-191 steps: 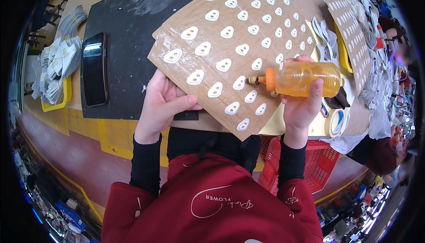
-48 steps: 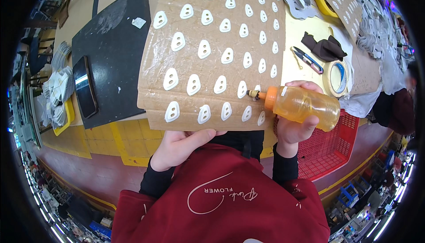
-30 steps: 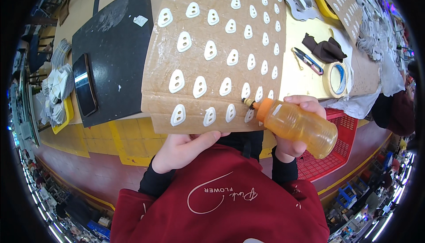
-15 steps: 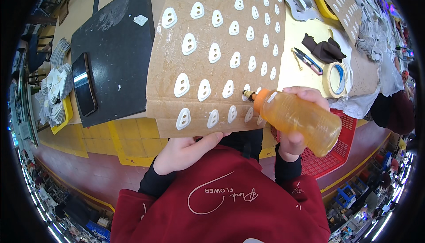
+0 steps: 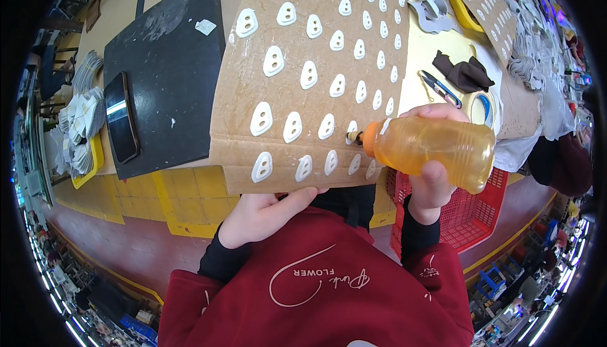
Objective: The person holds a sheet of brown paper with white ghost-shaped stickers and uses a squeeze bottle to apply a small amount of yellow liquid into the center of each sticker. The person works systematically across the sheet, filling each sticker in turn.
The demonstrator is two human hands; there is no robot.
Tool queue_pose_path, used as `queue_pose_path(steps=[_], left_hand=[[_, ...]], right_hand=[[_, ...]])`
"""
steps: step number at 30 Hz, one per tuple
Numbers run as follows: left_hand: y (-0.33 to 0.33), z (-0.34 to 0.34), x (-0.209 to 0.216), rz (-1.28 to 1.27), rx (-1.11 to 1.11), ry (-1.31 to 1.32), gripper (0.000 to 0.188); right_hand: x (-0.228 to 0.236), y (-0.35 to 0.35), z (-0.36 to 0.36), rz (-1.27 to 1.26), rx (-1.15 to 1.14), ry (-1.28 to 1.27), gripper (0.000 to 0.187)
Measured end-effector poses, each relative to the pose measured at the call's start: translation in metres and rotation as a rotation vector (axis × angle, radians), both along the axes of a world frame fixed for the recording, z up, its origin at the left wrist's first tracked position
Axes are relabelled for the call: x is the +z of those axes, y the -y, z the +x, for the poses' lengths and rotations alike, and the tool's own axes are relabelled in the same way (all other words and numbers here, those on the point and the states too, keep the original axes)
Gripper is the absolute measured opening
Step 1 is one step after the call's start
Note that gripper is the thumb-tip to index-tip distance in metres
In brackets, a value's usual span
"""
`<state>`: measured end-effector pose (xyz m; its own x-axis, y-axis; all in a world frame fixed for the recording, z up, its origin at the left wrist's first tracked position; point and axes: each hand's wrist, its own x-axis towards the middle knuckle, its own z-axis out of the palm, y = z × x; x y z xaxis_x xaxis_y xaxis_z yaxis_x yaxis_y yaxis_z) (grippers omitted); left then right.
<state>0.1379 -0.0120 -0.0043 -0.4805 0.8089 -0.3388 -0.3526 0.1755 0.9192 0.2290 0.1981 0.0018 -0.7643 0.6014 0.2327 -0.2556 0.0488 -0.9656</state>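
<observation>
A brown cardboard sheet (image 5: 240,87) lies before me, hanging a little over the table's near edge. Rows of small white rounded pieces (image 5: 273,61), each with two holes, are spread over it. My left hand (image 5: 265,219) pinches the near edge of the sheet, thumb on top and fingers hidden underneath. In my right hand (image 5: 431,189) is a translucent bottle (image 5: 442,148) of amber liquid with an orange cap, lying nearly level. Its dark-tipped nozzle (image 5: 354,137) is at one white piece in the second row from the near edge, largely covering it.
Left of the sheet are a black board (image 5: 180,87) and a phone (image 5: 121,118), with stacked grey-white pieces (image 5: 82,122) beyond. To the right lie thread snips (image 5: 441,87), dark cloth (image 5: 466,73) and a tape roll (image 5: 484,108). A red basket (image 5: 471,217) stands below the table edge.
The bottle has swung closer to level, its base rising, and my right hand has shifted slightly with it. The nozzle stays at the same white piece. My left hand keeps its place.
</observation>
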Motion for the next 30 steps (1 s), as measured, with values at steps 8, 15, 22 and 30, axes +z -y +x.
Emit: queue_pose_path(steps=[8, 15, 22, 30], left_hand=[[0.001, -0.002, -0.001, 0.089, 0.117, 0.164, 0.036], [0.003, -0.011, -0.002, 0.166, 0.164, 0.262, 0.038], [0.002, -0.011, -0.002, 0.16, 0.191, 0.271, 0.037], [0.004, -0.013, -0.003, 0.143, 0.197, 0.26, 0.035]], right_hand=[[-0.005, -0.006, -0.019, -0.398, -0.04, -0.179, 0.052], [-0.006, -0.023, -0.038, -0.42, 0.011, 0.014, 0.042], [-0.006, -0.026, -0.043, -0.229, 0.019, 0.091, 0.044], [-0.001, -0.022, -0.046, -0.202, -0.055, -0.016, 0.035]])
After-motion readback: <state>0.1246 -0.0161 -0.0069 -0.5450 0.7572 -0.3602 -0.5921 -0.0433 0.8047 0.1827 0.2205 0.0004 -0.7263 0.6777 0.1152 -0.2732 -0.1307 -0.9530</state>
